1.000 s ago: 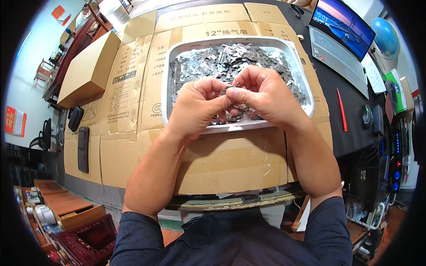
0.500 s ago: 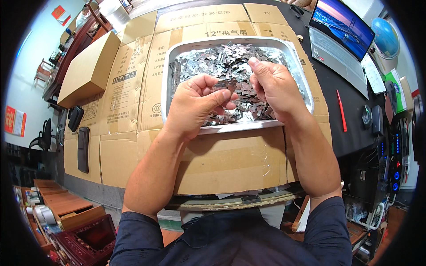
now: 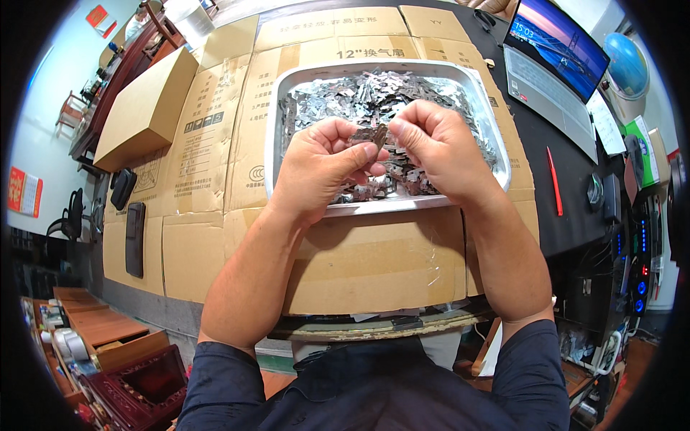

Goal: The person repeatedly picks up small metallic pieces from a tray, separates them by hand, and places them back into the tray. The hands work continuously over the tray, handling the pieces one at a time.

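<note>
A white-rimmed metal tray point(image 3: 431, 204) full of loose, thin, notched metal pieces point(image 3: 338, 95) lies in front of me. Over its near half, my left hand point(image 3: 315, 171) is closed on a small stack of metal pieces point(image 3: 371, 135), pinched between thumb and fingers. My right hand point(image 3: 447, 152) is just right of that stack, its thumb and curled fingers pressed together near the stack's end. Whatever may be between those right fingertips is too small or hidden to make out.
Flattened cardboard point(image 3: 374, 266) covers the table under the tray. A cardboard box point(image 3: 144, 108), a black phone point(image 3: 135, 239) and a small black case point(image 3: 123, 188) are to the left. On the right are an open laptop point(image 3: 550, 93), a red pen point(image 3: 554, 181) and a blue globe point(image 3: 627, 63).
My right hand has moved left and turned inward, bringing its fingertips close to the stack. The left hand stays nearly in place with its metal pieces.
</note>
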